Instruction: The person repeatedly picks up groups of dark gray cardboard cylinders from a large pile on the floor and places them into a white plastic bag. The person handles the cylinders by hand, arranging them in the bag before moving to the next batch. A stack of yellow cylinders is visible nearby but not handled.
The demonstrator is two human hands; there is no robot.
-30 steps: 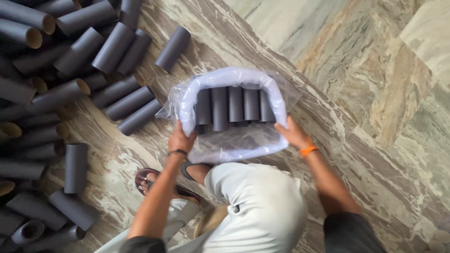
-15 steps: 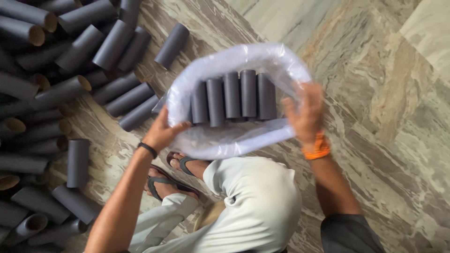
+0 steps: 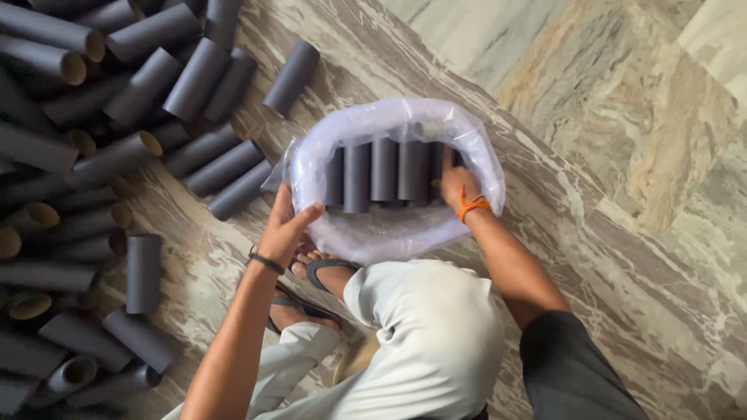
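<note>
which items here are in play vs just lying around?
In play:
- clear plastic bag
- grey tubes in the bag
- left hand, at the bag's rim
- right hand, inside the bag

Lying around:
- loose tube pile
- marble floor
- sandals

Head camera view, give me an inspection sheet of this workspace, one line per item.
Surface: marbled stone floor, streaked brown, grey and green.
Job's things: clear plastic bag held open, with a row of dark grey tubes standing side by side inside it.
Clutter: loose pile of grey tubes on the floor to the left, lying at mixed angles; one stray tube lies apart near the bag.
Grippers: left hand grips the bag's near-left rim; right hand is inside the bag against the rightmost tubes, orange band on its wrist.
Cables: nothing seen.
Surroundings: the person's knees and sandalled feet just below the bag.
</note>
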